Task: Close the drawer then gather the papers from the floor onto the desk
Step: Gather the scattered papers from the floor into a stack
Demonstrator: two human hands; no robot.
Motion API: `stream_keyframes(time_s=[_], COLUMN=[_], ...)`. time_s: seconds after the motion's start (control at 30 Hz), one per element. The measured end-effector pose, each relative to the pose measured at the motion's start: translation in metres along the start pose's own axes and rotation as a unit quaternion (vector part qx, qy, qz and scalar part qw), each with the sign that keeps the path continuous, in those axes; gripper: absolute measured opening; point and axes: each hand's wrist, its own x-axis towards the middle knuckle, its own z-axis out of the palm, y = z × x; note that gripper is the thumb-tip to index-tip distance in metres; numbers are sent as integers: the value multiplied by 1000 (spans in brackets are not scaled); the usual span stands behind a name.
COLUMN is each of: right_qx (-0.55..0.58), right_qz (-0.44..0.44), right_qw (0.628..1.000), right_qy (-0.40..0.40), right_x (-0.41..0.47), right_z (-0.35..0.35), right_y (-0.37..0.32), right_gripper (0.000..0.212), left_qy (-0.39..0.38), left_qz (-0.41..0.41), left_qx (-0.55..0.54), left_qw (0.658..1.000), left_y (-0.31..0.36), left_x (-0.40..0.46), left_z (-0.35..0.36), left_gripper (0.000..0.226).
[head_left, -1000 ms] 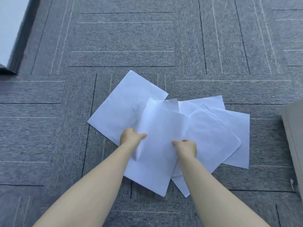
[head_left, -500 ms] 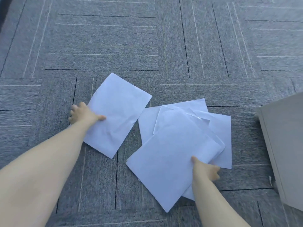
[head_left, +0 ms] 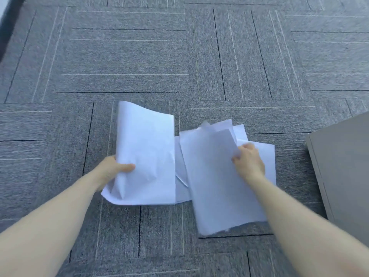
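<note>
Several white sheets of paper lie on grey carpet. My left hand (head_left: 113,168) grips the left edge of one sheet (head_left: 147,152), thumb on top, and this sheet is lifted and curled, its right edge overlapping the pile. My right hand (head_left: 249,160) is closed on the upper right part of the top sheet of the pile (head_left: 215,176), whose far corners curl upward. More sheets (head_left: 267,156) stick out from under the pile on the right. The desk and the drawer front are not visible.
A grey cabinet side (head_left: 345,168) stands at the right edge, close to the pile. A dark edge of furniture (head_left: 6,23) shows at the top left corner. Grey carpet tiles (head_left: 139,62) stretch beyond the papers.
My left hand has lifted the separate left sheet and brought it right, against the pile. My right hand moved from the pile's near edge up to its far right part.
</note>
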Motion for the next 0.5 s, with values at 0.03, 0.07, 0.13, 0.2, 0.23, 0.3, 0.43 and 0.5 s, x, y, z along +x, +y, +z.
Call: stream_keyframes(time_s=[0.03,0.07,0.13,0.2,0.23,0.3,0.43,0.5], right_qx=[-57,-105,-181,-248,-265,-238,-179,-180], right_qz=[-33,-57,-83,-96,-99,-106,-175,-157], right_qw=[997,991,977,962,957,959,957,961], right_qy=[-32,-58,-72,-63,-70,-109,-148,-137], right_x=[21,37,59,65,65,61,64,69], right_z=[-6,-12,-17,-19,-19,-18,-15,-15], right_y=[0,-1,-7,-12,-13,-17,-42,-58], right_gripper=[25,29,36,37,36,39,77,81], left_qy=[-19,-25,-17,4,19,46,72,83], left_qz=[-8,-11,-4,3,6,10,6,-8], left_qx=[10,20,29,17,1,-29,-50,-33], left_qw=[1000,999,999,1000,1000,998,996,996], left_y=[-1,-3,-4,-7,-9,-14,-23,-31], left_x=[-1,0,-2,-4,-5,-9,-17,-15], left_z=[0,0,6,17,24,36,46,45], left_gripper=[61,61,51,42,41,40,30,31])
